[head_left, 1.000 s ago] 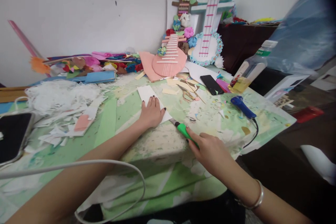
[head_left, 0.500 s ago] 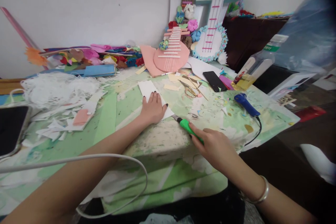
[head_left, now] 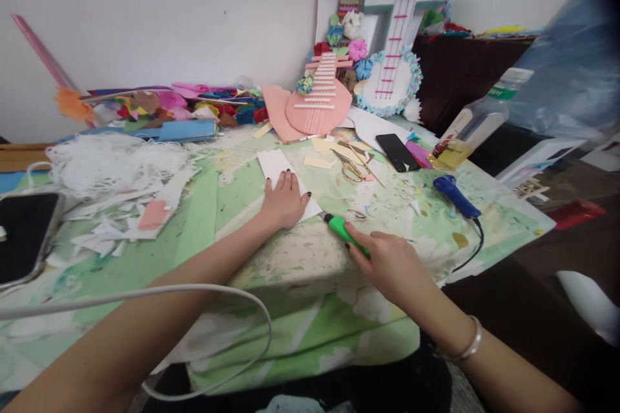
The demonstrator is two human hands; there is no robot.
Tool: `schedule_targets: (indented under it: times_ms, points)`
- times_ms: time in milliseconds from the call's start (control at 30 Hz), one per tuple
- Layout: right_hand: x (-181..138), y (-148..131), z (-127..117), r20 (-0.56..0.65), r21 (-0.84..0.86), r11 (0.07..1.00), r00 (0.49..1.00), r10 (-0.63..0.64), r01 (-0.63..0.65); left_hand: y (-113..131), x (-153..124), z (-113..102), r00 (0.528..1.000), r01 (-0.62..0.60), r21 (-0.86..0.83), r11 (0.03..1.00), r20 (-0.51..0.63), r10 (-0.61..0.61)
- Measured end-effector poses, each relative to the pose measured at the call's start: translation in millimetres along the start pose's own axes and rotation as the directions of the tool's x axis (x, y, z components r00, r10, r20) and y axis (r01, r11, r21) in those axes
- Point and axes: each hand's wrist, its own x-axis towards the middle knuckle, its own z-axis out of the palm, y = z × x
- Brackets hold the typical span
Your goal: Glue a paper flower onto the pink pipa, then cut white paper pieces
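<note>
My left hand (head_left: pixel 284 201) lies flat, fingers spread, on a white sheet of paper (head_left: pixel 274 164) in the middle of the table (head_left: pixel 300 251). My right hand (head_left: pixel 392 263) is closed round a green-handled craft knife (head_left: pixel 341 230), whose metal tip touches the sheet's near right edge beside my left thumb. A silver bangle (head_left: pixel 460 348) sits on my right wrist.
Scissors (head_left: pixel 351 170), a black phone (head_left: pixel 397 151), a blue glue gun (head_left: pixel 455 197) with its cord and a bottle (head_left: pixel 472 126) lie to the right. Pink and white paper instruments (head_left: pixel 320 103) lean on the wall. White scraps (head_left: pixel 111 168), a tablet (head_left: pixel 24 235) and a white cable (head_left: pixel 145 300) fill the left.
The view has shifted slightly. Both hands hold nearly the same pose, the knife tip staying at the sheet's edge.
</note>
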Motion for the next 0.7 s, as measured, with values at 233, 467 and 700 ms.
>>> schedule_targets:
  times_ms: [233,467,700]
  points:
    - [2.2,-7.2,1.3,-0.022,-0.001,1.000,1.000,0.016,-0.016,-0.8,0.5,1.3,1.000,-0.003,-0.011,1.000,-0.009,0.003]
    - [7.9,-8.2,-0.5,-0.005,-0.020,1.000,1.000,0.023,-0.023,-1.3,0.9,3.5,1.000,0.000,-0.031,1.000,-0.024,-0.001]
    - [8.3,-9.4,-3.1,0.025,-0.010,1.000,0.999,0.030,-0.030,-1.1,0.5,2.5,1.000,-0.010,-0.020,1.000,-0.027,0.009]
